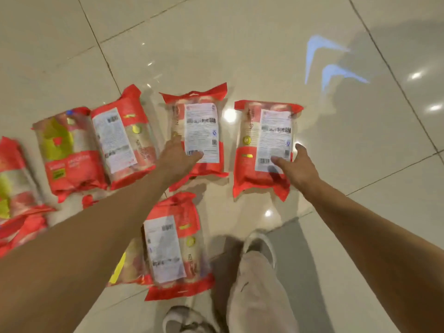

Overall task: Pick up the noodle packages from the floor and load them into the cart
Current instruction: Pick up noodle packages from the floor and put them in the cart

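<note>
Several red and clear noodle packages lie flat on the tiled floor (264, 39). My left hand (176, 159) is open, its fingers over the lower edge of the middle package (200, 121). My right hand (296, 165) is open too, with fingers spread at the lower right corner of the right package (266, 131). Neither hand grips anything. Another package (168, 246) lies nearer me, below my left forearm. Two packages (69, 152) sit side by side at the left, and more (14, 188) lie at the left edge. No cart is in view.
My leg in light trousers (259, 284) and two light shoes (260, 243) stand on the floor just right of the nearest package. Blue arrow-shaped light marks (336, 70) show on the floor at the upper right. Tile joints run diagonally.
</note>
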`<state>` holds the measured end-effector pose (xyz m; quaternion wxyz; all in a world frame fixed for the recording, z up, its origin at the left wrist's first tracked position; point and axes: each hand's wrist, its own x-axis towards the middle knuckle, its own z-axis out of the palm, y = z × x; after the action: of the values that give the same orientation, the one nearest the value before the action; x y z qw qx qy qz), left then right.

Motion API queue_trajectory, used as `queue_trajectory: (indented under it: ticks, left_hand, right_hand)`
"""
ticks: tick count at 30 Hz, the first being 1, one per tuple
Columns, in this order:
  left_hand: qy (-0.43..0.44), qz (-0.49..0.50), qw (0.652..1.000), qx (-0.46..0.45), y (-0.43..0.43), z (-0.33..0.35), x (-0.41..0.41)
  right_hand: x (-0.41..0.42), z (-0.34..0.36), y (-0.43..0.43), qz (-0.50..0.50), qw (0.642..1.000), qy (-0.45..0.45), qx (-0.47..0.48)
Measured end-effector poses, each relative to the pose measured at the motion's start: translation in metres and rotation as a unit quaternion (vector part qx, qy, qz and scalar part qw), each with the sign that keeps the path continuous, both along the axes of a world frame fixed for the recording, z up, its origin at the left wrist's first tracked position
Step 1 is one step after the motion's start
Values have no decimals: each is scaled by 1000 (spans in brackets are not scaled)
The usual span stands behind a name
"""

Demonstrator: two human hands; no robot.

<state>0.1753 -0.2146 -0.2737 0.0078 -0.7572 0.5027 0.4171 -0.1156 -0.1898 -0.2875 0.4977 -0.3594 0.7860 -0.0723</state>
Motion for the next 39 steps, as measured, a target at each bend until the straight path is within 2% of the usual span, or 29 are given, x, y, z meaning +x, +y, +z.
queue_trajectory:
  ticks: [2,5,8,11,13,16,19,26,30,34,39]
  left_hand:
    - [38,104,994,-5,-5,-42,13]
    - [70,200,977,1,-16,-89,25]
    - [135,265,954,43,-23,-113,23]
    - [153,282,947,11,-24,-105,20]
    - [160,288,944,-17,-16,-76,23]
    - [161,304,937,-57,10,7,25]
    - [170,318,927,-104,35,127,33]
    - [184,340,905,-178,141,481,75]
    - [162,369,884,-238,215,650,112]
    - [124,431,840,-304,326,757,134]
    - [77,569,733,-364,494,829,142]
  right_hand:
    - [2,-47,1,-50,997,-54,7]
    - [-5,-109,3,-93,991,-100,-9]
    - [2,-120,-6,-120,987,-105,-23]
    - [4,-105,-13,-152,983,-90,-38]
    - [3,-73,-13,-148,984,-84,-53]
    - [6,18,-4,-135,983,-88,-86]
    - [11,141,6,-127,979,-100,-127]
    - [51,486,76,-91,970,-131,-186]
    - [96,641,127,-42,955,-190,-223]
    - [142,728,186,55,942,-235,-233]
    - [206,789,256,206,909,-287,-222]
